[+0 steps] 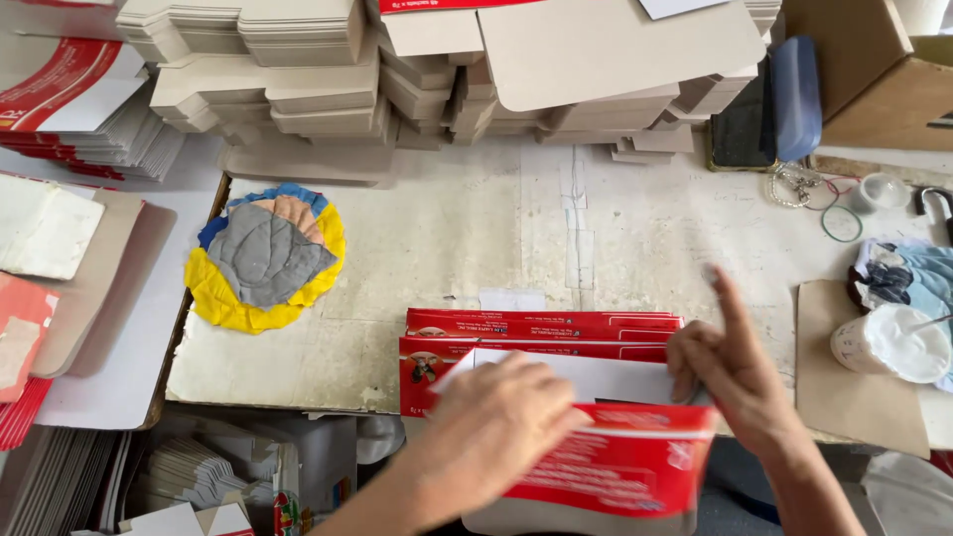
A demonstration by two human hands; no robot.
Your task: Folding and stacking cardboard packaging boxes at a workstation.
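Note:
My left hand (491, 427) grips a flat red printed carton blank (620, 462) at the near edge of the table, its white inside showing behind my fingers. My right hand (730, 362) holds the same carton's right end, with the index finger stretched up and away. Just beyond both hands lies a small stack of matching red cartons (541, 333) on the worn white work surface (447, 228).
A round pad of yellow, blue and grey clay-like lumps (266, 256) lies at left. Tall stacks of grey cardboard blanks (328, 79) line the back. A white glue pot (890, 342) on brown card, rubber bands (840, 222) and a dark blue case (794, 94) sit at right.

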